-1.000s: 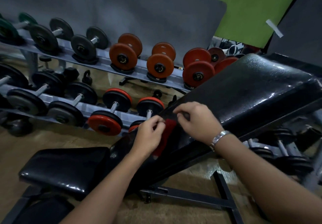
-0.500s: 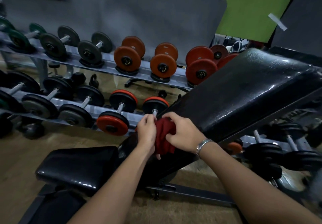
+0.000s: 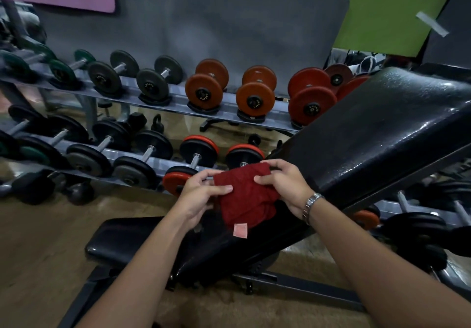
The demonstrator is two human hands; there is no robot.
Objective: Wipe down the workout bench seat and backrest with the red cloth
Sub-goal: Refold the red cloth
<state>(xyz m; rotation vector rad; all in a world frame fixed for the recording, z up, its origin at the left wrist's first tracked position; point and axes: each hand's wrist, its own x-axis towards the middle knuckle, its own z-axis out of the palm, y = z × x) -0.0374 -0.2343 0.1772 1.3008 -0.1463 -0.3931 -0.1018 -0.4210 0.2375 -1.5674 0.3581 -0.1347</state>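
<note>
The red cloth (image 3: 246, 196) is held up between both hands, just over the low end of the black backrest (image 3: 377, 134). The left hand (image 3: 201, 195) is closed on the cloth's left side, with the thumb laid flat across the front. The right hand (image 3: 283, 186) is pinched on the top right edge, and a silver watch (image 3: 311, 204) is worn on that wrist. Both arms are stretched forward. The seat (image 3: 122, 241) is seen lower left. A small pale tag (image 3: 240, 230) hangs from the cloth's bottom.

cloth (image 3: 246, 195) over backrest (image 3: 377, 144), seat (image 3: 122, 241) left, dumbbell rack (image 3: 158, 98) behind
</note>
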